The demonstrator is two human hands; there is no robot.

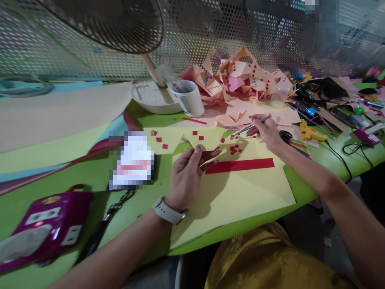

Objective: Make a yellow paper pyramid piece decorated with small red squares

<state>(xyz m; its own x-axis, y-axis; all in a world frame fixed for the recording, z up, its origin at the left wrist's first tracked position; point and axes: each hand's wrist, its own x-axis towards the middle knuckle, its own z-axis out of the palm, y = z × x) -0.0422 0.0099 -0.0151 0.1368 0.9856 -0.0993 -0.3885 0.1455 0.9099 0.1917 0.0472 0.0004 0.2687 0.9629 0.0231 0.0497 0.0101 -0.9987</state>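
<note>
My left hand point(188, 172), with a pale watch strap at the wrist, pinches a yellow paper piece point(206, 138) that bears small red squares. My right hand point(264, 130) grips metal tweezers point(252, 126), their tips pointing left toward the held paper. Below the tips, several loose red paper squares point(235, 149) lie on a large yellow sheet point(249, 192). A red paper strip point(240, 165) runs across that sheet, partly behind my left fingers. Left of my hand, another yellow piece point(162, 140) shows red squares in a slanting row.
A fan point(120, 24) stands behind a white cup point(189, 98). Peach paper pieces point(237, 76) are heaped at the back. A yellow glue gun point(311, 131) and black scissors point(285, 135) lie right. A purple power strip box point(51, 220) sits front left on the green table point(129, 224).
</note>
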